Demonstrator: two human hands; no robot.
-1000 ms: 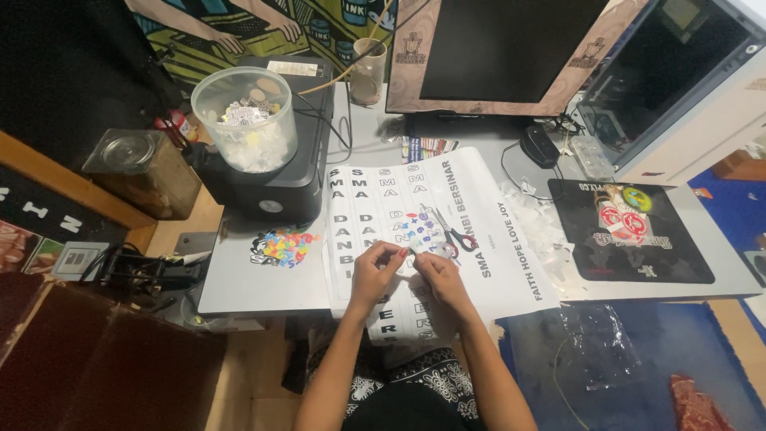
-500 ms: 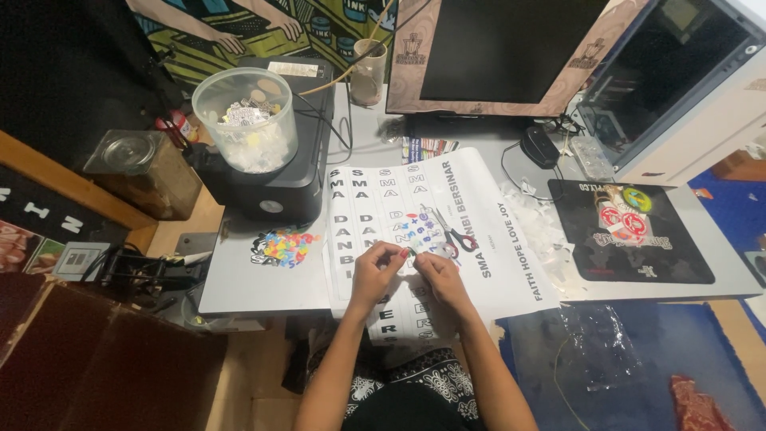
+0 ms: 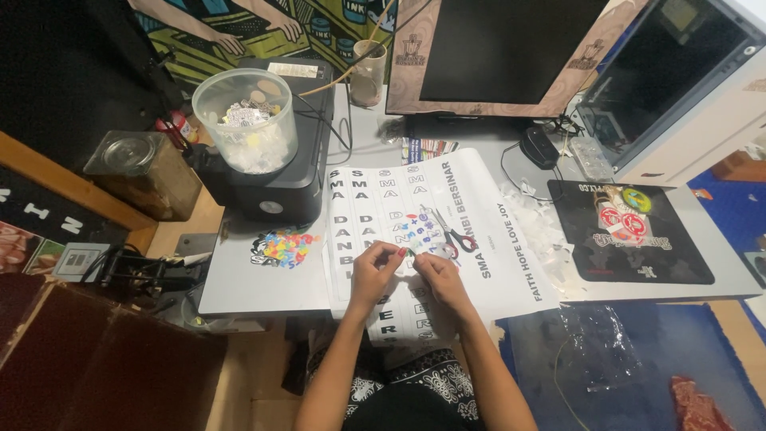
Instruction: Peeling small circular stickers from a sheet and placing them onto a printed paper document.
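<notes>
A large white sheet [image 3: 479, 231] printed with black letters lies on the grey desk [image 3: 255, 279] and hangs over its front edge. My left hand [image 3: 375, 275] and my right hand [image 3: 437, 278] meet over the sheet's middle, fingertips pinched together on a tiny piece [image 3: 408, 252] I cannot make out clearly. Small coloured beads [image 3: 416, 227] sit scattered just beyond my fingers. Scissors with a dark and red handle [image 3: 451, 233] lie on the sheet to the right of the beads.
A black printer [image 3: 279, 191] at left carries a clear tub of small bits [image 3: 246, 120]. A multicoloured sticker [image 3: 283, 247] lies in front of it. A monitor [image 3: 511, 48], a cup [image 3: 369, 72], a mouse [image 3: 539, 146], a black mouse pad [image 3: 630, 231] and clear plastic scraps [image 3: 542, 231] fill the back and right.
</notes>
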